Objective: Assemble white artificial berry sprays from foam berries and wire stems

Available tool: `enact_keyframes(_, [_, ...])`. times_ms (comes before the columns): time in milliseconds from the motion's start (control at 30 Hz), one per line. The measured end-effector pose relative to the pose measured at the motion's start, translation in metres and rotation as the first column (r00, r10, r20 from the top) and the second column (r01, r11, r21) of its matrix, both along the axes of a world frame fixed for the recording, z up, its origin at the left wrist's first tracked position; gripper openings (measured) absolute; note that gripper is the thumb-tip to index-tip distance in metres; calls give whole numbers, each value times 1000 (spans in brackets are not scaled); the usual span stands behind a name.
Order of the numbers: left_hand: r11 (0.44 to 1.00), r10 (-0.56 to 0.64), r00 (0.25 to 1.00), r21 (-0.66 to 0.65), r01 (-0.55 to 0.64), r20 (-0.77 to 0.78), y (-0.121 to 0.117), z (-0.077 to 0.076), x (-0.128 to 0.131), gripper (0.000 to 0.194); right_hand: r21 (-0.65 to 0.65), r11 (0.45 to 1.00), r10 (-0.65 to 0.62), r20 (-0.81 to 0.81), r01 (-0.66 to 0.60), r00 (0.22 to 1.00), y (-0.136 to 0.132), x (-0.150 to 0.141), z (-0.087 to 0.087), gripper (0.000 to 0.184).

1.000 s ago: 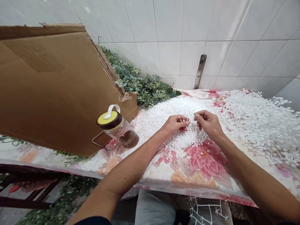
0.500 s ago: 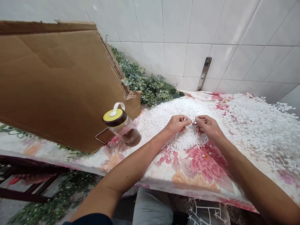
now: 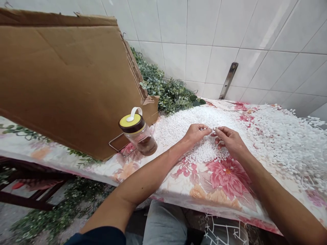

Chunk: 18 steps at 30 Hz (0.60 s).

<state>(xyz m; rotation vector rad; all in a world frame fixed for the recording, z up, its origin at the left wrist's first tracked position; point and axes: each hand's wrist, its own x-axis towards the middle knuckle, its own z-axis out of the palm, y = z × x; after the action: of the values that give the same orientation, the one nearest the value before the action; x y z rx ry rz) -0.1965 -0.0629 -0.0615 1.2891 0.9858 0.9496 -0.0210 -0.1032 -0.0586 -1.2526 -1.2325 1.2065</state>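
Over a heap of small white beads [image 3: 173, 127], my left hand [image 3: 197, 135] pinches a thin white plastic stem [image 3: 209, 128] between thumb and fingers. My right hand [image 3: 231, 140] is closed at the fingertips on what looks like a tiny white bead, mostly hidden by the fingers. The fingertips of both hands meet at the stem. A bare, branched white plastic sprig [image 3: 224, 227] lies on my lap below the table edge. To the right spreads a pile of white sprigs with beaded tips [image 3: 288, 139].
A clear bottle [image 3: 143, 141] with a yellow and brown lid stands left of the beads. A large cardboard box [image 3: 66, 78] tilts behind it, with green artificial foliage [image 3: 176, 93] near the tiled wall. A metal bracket [image 3: 229, 81] leans there. Flowered cloth [image 3: 163, 183] covers the table.
My hands were slightly apart and have come together, the right fingertips closing in on the stem in my left hand. The whole view has shifted, so things appear further right.
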Motion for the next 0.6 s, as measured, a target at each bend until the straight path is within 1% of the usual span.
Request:
enact_keyframes(100, [999,-30,998,23,31,-51,-3,2,0,29,49,999,-9,-7,10,1000,1,1,-1,43])
enact_keyframes(167, [998,-38,997,38,41,-66,-4,3,0,26,56,998,-16,14,15,1000,3,3,-3,42])
enact_keyframes(300, [997,-65,997,33,66,-37,-3,-1,1,32,28,999,-25,87,23,996,5,6,-6,45])
enact_keyframes(367, [999,-46,999,28,47,-28,-1,-3,2,33,9,1000,-7,119,6,993,4,6,-5,47])
enact_keyframes(467, [1000,-4,1000,27,5,-28,1,-5,3,28,-17,999,42,146,-40,988,2,4,-1,49])
enact_keyframes(533, [999,-15,999,43,17,-32,1,-5,3,25,-21,998,61,144,-58,988,1,3,1,49])
enact_keyframes(600, [997,-37,999,64,40,-40,0,-4,3,24,-11,999,49,127,-48,991,1,4,2,47])
